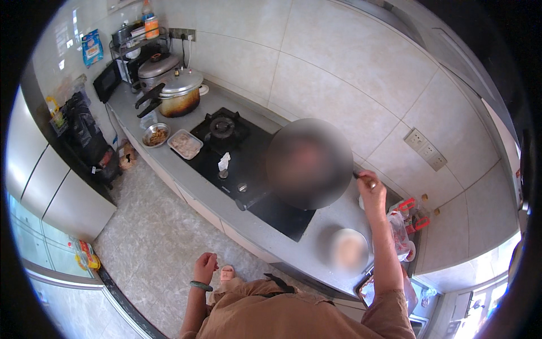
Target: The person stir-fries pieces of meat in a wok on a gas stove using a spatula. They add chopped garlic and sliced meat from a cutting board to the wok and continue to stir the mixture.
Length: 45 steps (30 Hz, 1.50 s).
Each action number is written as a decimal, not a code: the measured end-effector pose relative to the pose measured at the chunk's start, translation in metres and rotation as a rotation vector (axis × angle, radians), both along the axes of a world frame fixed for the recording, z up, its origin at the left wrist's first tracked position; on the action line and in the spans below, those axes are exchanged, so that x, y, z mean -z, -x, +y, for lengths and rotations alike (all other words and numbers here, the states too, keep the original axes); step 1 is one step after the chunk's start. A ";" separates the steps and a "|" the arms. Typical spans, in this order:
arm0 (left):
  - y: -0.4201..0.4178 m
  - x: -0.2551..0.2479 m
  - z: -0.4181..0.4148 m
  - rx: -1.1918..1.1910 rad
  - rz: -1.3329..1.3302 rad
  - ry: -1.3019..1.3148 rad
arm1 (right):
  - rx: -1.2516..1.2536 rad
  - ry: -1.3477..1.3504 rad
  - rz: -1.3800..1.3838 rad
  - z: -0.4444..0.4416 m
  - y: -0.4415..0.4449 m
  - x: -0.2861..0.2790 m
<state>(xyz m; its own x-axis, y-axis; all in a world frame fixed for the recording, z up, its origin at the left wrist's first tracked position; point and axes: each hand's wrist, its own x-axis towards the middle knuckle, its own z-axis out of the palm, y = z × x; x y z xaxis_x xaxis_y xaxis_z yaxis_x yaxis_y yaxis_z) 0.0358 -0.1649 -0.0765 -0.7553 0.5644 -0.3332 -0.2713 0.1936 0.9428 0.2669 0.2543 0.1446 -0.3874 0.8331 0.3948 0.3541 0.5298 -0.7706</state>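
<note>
My right hand (372,193) is closed around the handle of a cooking utensil (356,174). Its far part runs into a blurred round patch over the right burner, so its head is hidden. Within that patch sits a dark pan (279,199), its contents too blurred to tell. The pan's handle (250,202) points toward the counter's front edge. My left hand (206,267) hangs over the floor by my body, fingers curled, with no object visible in it; a green bangle (201,286) circles the wrist. Near my right forearm a bowl (348,252) with blurred contents rests on the counter.
Left of the black gas hob (254,169) are a plastic tub of pale food (185,144) and a metal bowl of brown pieces (156,135). A scorched pressure cooker (180,97) stands behind. Crumpled tissue (224,161) lies on the hob. Red-handled containers (417,224) line the right wall.
</note>
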 end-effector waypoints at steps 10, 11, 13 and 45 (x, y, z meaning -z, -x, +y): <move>-0.005 0.006 -0.016 -0.047 0.011 0.062 | -0.108 0.241 0.185 0.042 0.048 0.017; -0.006 0.007 -0.016 -0.045 0.016 0.060 | -0.186 0.205 0.093 0.034 0.047 0.009; -0.006 0.009 -0.019 -0.051 0.024 0.058 | -0.232 0.233 0.075 0.026 0.042 -0.010; -0.004 0.039 -0.011 0.034 -0.012 0.069 | -0.487 -0.203 -0.381 -0.108 0.009 -0.037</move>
